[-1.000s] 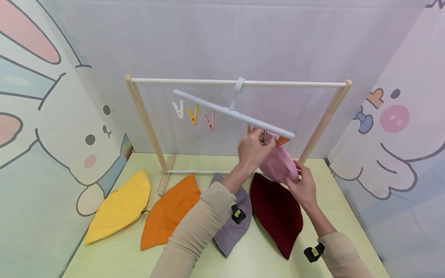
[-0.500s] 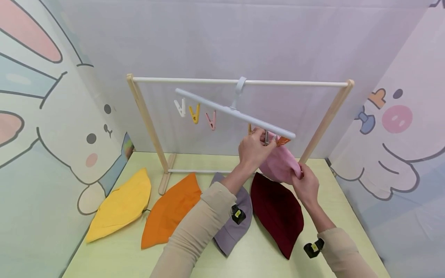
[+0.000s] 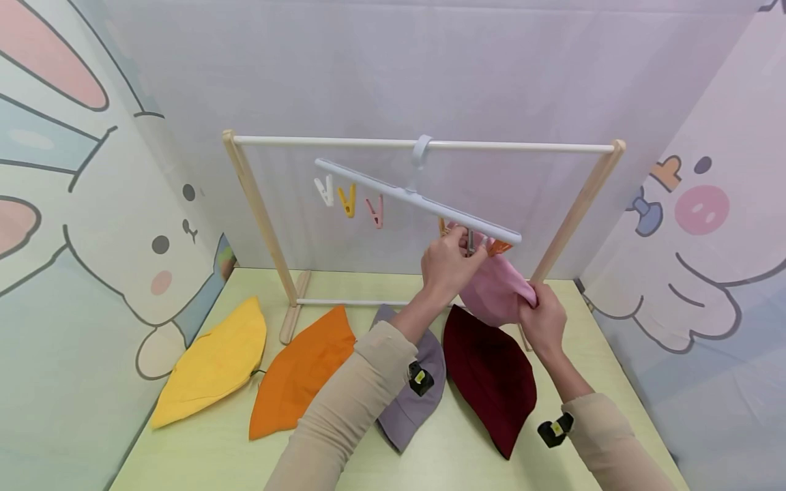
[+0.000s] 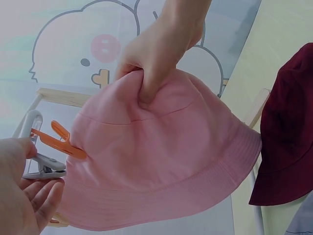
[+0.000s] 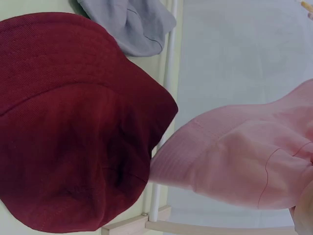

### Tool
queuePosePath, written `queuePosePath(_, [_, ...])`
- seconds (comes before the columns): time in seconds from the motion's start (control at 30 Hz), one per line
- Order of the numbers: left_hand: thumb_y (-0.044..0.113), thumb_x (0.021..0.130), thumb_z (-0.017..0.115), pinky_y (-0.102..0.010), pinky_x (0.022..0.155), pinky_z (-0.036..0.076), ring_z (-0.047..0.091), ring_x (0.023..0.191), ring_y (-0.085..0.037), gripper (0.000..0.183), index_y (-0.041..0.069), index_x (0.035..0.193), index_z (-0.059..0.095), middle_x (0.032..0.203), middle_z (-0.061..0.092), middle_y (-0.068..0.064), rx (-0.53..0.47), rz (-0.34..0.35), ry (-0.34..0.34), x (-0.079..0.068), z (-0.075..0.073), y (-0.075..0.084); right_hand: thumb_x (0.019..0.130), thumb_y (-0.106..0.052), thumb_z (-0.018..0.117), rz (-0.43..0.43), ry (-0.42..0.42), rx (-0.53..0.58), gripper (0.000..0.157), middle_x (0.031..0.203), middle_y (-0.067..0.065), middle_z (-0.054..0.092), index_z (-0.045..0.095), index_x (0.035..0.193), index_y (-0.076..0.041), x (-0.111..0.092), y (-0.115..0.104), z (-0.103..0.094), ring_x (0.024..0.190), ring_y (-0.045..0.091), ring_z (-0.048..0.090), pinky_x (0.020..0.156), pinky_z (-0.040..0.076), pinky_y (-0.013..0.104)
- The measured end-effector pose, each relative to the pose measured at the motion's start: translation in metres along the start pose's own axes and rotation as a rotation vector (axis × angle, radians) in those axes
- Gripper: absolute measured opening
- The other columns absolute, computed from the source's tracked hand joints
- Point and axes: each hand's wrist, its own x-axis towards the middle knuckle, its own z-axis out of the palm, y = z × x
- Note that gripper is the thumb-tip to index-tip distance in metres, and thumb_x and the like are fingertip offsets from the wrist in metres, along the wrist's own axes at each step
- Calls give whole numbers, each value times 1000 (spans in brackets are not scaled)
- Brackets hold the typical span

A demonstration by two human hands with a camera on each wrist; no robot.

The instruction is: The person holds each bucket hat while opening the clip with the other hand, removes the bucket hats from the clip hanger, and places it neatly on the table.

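A pink bucket hat point(image 3: 491, 290) hangs under the right end of a pale blue clip hanger point(image 3: 381, 187). My right hand point(image 3: 543, 317) grips its crown, with the thumb pressed into the cloth in the left wrist view. My left hand point(image 3: 451, 262) pinches a grey clip point(image 4: 45, 166), whose tip is right at the hat's edge. Beside that, an orange clip point(image 4: 61, 142) overlaps the hat's side. The right wrist view catches the pink hat's brim point(image 5: 176, 156) and only a sliver of my right hand.
On the table lie yellow point(image 3: 211, 368), orange point(image 3: 301, 375), grey-purple point(image 3: 405, 409) and dark red point(image 3: 491, 382) bucket hats. White point(image 3: 325, 191), yellow point(image 3: 347, 200) and pink point(image 3: 376, 211) clips dangle from the hanger's left half. A rack with a white rod point(image 3: 522, 146) carries the hanger.
My right hand has shifted slightly right and closed its fingers on the pink hat, drawing its crown along. The hanger's left end has swung a little right. My left hand stays at the grey clip.
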Motion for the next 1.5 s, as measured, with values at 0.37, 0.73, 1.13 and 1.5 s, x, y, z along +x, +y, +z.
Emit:
queuePosePath(0.37, [48, 81, 62, -21, 49, 38, 58, 62, -4, 30, 18, 79, 60, 70, 64, 9, 7, -11, 13, 0, 0, 0, 77, -2, 61, -10, -3, -12, 9, 78, 19, 62, 65, 85, 1, 5, -4, -7, 70, 35, 58, 63, 41, 46])
queuePosePath(0.73, [43, 81, 62, -20, 53, 39, 56, 62, -2, 24, 19, 83, 60, 71, 64, 11, -42, -17, -2, 0, -1, -4, 78, -1, 61, -44, -13, 3, 8, 79, 19, 62, 64, 85, 2, 7, -8, -14, 71, 33, 58, 63, 40, 42])
queuePosePath(1.13, [35, 80, 61, -20, 53, 40, 59, 67, 0, 17, 19, 82, 58, 76, 64, 11, -57, -14, -17, -4, -3, -11, 76, -3, 63, -72, -49, -21, 7, 74, 13, 64, 66, 82, -3, -6, -20, -26, 64, 24, 57, 60, 39, 31])
queuePosePath(1.5, [34, 82, 63, -20, 54, 42, 62, 68, -2, 18, 18, 89, 63, 80, 68, 8, -76, -20, 14, -5, -3, -13, 74, 1, 63, -95, -63, -3, 8, 69, 7, 62, 65, 79, -4, -14, -31, -28, 59, 15, 51, 57, 36, 22])
